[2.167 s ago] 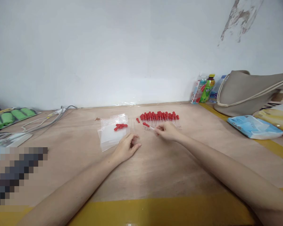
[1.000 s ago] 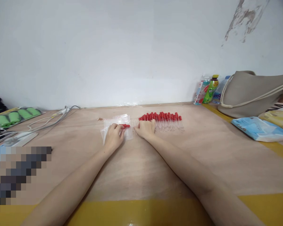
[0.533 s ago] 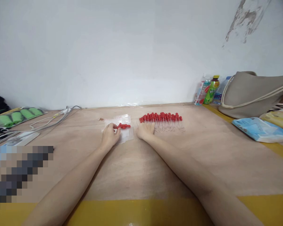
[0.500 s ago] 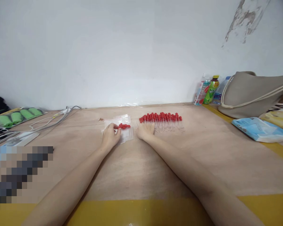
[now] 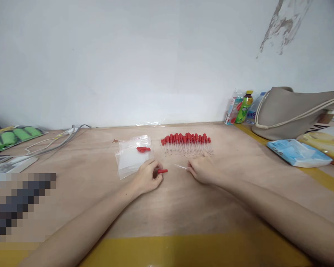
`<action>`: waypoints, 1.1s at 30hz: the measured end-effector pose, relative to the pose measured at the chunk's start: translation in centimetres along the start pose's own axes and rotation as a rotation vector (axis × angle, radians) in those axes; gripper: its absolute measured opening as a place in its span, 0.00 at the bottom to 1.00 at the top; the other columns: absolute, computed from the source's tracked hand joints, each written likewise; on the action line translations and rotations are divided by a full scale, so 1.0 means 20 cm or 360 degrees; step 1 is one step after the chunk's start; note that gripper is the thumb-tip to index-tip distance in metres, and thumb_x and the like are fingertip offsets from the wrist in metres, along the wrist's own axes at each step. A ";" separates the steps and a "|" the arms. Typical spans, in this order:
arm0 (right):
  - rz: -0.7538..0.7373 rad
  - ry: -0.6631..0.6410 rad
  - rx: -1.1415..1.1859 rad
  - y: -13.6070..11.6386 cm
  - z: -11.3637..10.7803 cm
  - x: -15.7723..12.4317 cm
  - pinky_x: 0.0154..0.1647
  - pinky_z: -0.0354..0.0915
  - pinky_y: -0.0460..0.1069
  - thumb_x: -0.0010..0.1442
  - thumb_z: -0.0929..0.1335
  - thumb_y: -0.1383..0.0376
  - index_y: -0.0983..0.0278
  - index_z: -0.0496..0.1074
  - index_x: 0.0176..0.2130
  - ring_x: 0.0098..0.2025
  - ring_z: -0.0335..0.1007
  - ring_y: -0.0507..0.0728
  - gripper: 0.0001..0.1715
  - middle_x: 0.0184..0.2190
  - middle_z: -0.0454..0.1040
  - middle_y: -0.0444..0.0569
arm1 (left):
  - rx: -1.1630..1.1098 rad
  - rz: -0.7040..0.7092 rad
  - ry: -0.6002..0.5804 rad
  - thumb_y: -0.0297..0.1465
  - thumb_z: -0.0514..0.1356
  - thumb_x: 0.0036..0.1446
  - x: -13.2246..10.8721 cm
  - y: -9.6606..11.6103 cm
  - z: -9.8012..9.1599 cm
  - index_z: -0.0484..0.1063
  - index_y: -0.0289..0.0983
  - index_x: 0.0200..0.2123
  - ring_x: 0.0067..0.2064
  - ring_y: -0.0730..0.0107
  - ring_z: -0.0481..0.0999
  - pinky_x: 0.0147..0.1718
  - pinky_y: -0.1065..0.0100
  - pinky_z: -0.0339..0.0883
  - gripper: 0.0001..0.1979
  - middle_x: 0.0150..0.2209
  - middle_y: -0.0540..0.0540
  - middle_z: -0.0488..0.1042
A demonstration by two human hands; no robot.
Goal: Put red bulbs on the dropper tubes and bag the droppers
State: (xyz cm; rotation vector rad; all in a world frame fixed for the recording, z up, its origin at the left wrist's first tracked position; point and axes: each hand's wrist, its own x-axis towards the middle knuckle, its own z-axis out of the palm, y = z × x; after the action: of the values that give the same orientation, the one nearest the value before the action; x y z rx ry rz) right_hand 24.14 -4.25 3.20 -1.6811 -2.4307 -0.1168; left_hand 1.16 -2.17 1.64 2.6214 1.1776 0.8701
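Note:
My left hand (image 5: 148,177) pinches a small red rubber bulb (image 5: 163,171), whose narrow end points right. Opposite it, my right hand (image 5: 202,168) grips a thin transparent tube (image 5: 179,166) that points left. The bulb and the tube are apart, just above the table. Behind my left hand, a few more red bulbs (image 5: 143,149) lie on transparent zip bags (image 5: 128,159). Beyond my right hand lies a row of red-topped droppers (image 5: 186,139), their bulbs toward the wall and their thin tubes toward me.
Cables (image 5: 64,139) and a pack of green rolls (image 5: 13,137) lie at the left. Drink bottles (image 5: 244,107), a grey bag (image 5: 289,111) and a blue tissue pack (image 5: 299,152) stand or lie at the right. A white wall (image 5: 114,66) closes off the back.
My left hand has moved right and nearer, off the bags, with a red bulb in it. My right hand has moved right, and a tube now shows in it.

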 end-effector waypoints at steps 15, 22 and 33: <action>0.0015 0.0282 0.0722 -0.03 0.15 0.00 0.35 0.53 0.49 0.59 0.61 0.63 0.64 0.64 0.31 0.33 0.62 0.53 0.07 0.30 0.69 0.47 | -0.0261 -0.0125 -0.0007 0.31 0.54 0.57 0.02 0.04 0.03 0.70 0.37 0.35 0.35 0.69 0.71 0.35 0.69 0.64 0.07 0.33 0.48 0.73; -0.0061 0.0295 0.0840 -0.07 0.13 -0.01 0.39 0.52 0.50 0.60 0.60 0.63 0.64 0.64 0.33 0.29 0.64 0.51 0.08 0.27 0.71 0.43 | -0.0406 -0.0196 -0.0003 0.33 0.53 0.57 0.01 0.05 0.03 0.70 0.37 0.34 0.31 0.72 0.71 0.32 0.71 0.63 0.08 0.30 0.50 0.74; -0.0273 0.0389 0.0942 -0.05 0.15 0.00 0.39 0.52 0.49 0.60 0.61 0.64 0.62 0.69 0.32 0.31 0.65 0.50 0.09 0.28 0.73 0.42 | -0.1065 -0.0305 -0.0109 0.35 0.53 0.55 0.02 0.03 0.06 0.67 0.33 0.33 0.25 0.76 0.69 0.27 0.73 0.64 0.10 0.24 0.50 0.70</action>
State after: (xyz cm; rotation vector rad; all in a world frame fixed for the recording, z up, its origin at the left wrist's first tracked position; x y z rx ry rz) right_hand 22.91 -4.07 0.27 -1.1284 -2.1329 0.3239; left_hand 2.43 -2.22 0.99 1.9520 0.8948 0.9250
